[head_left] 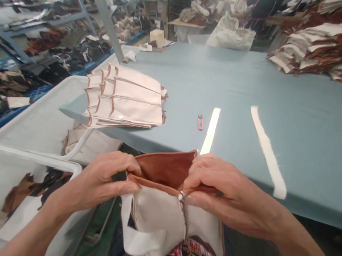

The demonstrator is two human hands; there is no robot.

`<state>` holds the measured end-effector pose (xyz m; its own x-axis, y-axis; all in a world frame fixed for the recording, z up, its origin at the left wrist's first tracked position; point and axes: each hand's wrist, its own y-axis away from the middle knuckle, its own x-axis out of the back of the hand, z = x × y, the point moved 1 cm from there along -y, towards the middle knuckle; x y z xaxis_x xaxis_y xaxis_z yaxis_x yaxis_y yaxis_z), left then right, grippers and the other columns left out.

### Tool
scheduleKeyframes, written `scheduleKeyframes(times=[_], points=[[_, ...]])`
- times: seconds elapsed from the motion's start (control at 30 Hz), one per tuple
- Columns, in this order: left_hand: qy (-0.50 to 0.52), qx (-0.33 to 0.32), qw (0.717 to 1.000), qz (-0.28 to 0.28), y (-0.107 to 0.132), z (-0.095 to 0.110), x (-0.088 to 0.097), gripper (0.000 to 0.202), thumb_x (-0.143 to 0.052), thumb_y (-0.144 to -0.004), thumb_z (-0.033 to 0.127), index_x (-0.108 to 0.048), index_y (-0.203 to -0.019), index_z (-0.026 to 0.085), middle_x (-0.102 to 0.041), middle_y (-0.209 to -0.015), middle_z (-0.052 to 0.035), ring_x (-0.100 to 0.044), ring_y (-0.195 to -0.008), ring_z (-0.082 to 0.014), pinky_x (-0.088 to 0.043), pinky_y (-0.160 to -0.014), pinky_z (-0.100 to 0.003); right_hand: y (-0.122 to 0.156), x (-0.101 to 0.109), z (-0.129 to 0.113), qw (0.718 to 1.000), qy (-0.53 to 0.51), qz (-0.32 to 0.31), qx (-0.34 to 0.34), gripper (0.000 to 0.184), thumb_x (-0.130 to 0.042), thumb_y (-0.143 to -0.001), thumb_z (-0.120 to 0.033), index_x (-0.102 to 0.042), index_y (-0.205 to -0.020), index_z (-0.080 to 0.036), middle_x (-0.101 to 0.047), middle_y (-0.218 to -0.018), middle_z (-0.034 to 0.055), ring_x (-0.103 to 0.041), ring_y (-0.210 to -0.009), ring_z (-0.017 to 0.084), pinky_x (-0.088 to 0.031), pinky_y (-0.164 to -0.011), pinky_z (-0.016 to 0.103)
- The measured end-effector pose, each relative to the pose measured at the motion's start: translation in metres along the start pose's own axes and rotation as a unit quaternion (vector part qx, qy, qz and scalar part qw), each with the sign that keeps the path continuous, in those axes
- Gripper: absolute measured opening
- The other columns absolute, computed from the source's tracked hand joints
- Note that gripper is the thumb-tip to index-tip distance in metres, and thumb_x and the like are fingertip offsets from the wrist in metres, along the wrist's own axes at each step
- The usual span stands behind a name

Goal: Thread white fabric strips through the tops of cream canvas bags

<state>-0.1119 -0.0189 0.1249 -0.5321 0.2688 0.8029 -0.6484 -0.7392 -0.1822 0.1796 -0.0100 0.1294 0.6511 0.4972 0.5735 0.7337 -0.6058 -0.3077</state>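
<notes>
A cream cloth bag with a brown inner lining (165, 173) is held over my lap, its mouth spread open. My left hand (102, 180) pinches the left edge of the mouth. My right hand (219, 188) grips the right edge near a seam, fingers closed on the cloth. A cream strap hangs from the bag (138, 240). Beyond the hands lies a pale blue table (315, 121).
A fanned stack of finished cream bags (125, 97) lies at the table's left end. Small red thread snips (200, 122) and two white cloth strips (211, 131) (268, 150) rest on the table. White bins (37, 120) stand to my left. Piles of bags (326, 51) sit far right.
</notes>
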Motion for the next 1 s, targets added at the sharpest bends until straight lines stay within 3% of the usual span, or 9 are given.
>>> scheduleKeyframes(times=[0.1, 0.17, 0.37, 0.53, 0.7, 0.83, 1.0], points=[[-0.016, -0.047, 0.999, 0.008, -0.015, 0.013, -0.004, 0.019, -0.062, -0.099, 0.036, -0.064, -0.104, 0.018, -0.072, -0.095, -0.0021, -0.066, -0.09, -0.0186, -0.045, -0.095, -0.033, -0.013, 0.007, -0.006, 0.996, -0.052, -0.06, -0.028, 0.014, -0.063, -0.101, -0.021, -0.066, -0.088, -0.018, -0.067, -0.083, -0.0018, -0.058, -0.076, 0.012, -0.042, -0.074, 0.024], [0.003, -0.078, 0.997, 0.024, -0.025, 0.026, -0.008, 0.014, -0.062, -0.095, 0.027, -0.064, -0.105, 0.017, -0.073, -0.095, -0.0025, -0.067, -0.092, -0.0188, -0.045, -0.1, -0.034, -0.018, 0.008, -0.006, 0.993, -0.076, -0.077, -0.053, 0.017, -0.062, -0.101, -0.024, -0.064, -0.086, -0.018, -0.064, -0.08, -0.0026, -0.055, -0.072, 0.011, -0.04, -0.067, 0.023], [0.048, -0.11, 0.991, 0.062, -0.039, 0.043, -0.025, 0.011, -0.056, -0.088, 0.01, -0.064, -0.093, 0.014, -0.071, -0.082, -0.0015, -0.064, -0.074, -0.0129, -0.048, -0.071, -0.024, -0.014, -0.001, -0.005, 0.988, -0.085, -0.079, -0.105, 0.025, -0.057, -0.101, -0.03, -0.056, -0.079, -0.018, -0.054, -0.074, -0.0036, -0.047, -0.067, 0.011, -0.036, -0.062, 0.024], [0.053, -0.136, 0.987, 0.06, -0.043, 0.04, -0.034, 0.016, -0.051, -0.088, 0.006, -0.064, -0.085, 0.014, -0.07, -0.075, -0.0018, -0.062, -0.068, -0.0121, -0.047, -0.067, -0.024, -0.007, -0.01, -0.002, 0.994, -0.03, -0.034, -0.104, 0.022, -0.054, -0.1, -0.023, -0.052, -0.079, -0.02, -0.054, -0.076, -0.0028, -0.047, -0.071, 0.013, -0.036, -0.069, 0.026], [0.065, -0.055, 0.994, 0.069, -0.043, 0.039, -0.04, 0.018, -0.049, -0.086, 0.007, -0.062, -0.078, 0.015, -0.063, -0.067, 0.0021, -0.054, -0.06, -0.0095, -0.04, -0.06, -0.022, -0.006, -0.019, 0.003, 0.996, 0.019, 0.02, -0.085, 0.017, -0.053, -0.097, -0.021, -0.05, -0.081, -0.021, -0.056, -0.08, -0.0005, -0.047, -0.074, 0.015, -0.037, -0.073, 0.029], [0.143, 0.018, 0.988, 0.064, -0.043, 0.039, -0.045, 0.014, -0.051, -0.083, 0.01, -0.061, -0.076, 0.016, -0.059, -0.065, 0.005, -0.048, -0.057, -0.0075, -0.037, -0.058, -0.02, -0.006, -0.026, 0.01, 0.996, 0.011, 0.047, -0.079, 0.015, -0.062, -0.089, -0.024, -0.051, -0.08, -0.021, -0.054, -0.075, -0.0031, -0.046, -0.068, 0.014, -0.037, -0.07, 0.029], [0.234, 0.058, 0.97, 0.029, -0.045, 0.035, -0.05, 0.015, -0.05, -0.083, 0.016, -0.058, -0.07, 0.016, -0.052, -0.061, 0.0047, -0.043, -0.056, -0.0083, -0.034, -0.055, -0.021, -0.007, -0.028, 0.021, 0.996, -0.037, 0.039, -0.066, 0.022, -0.065, -0.09, -0.024, -0.049, -0.076, -0.021, -0.054, -0.072, -0.0043, -0.044, -0.066, 0.012, -0.036, -0.066, 0.026]])
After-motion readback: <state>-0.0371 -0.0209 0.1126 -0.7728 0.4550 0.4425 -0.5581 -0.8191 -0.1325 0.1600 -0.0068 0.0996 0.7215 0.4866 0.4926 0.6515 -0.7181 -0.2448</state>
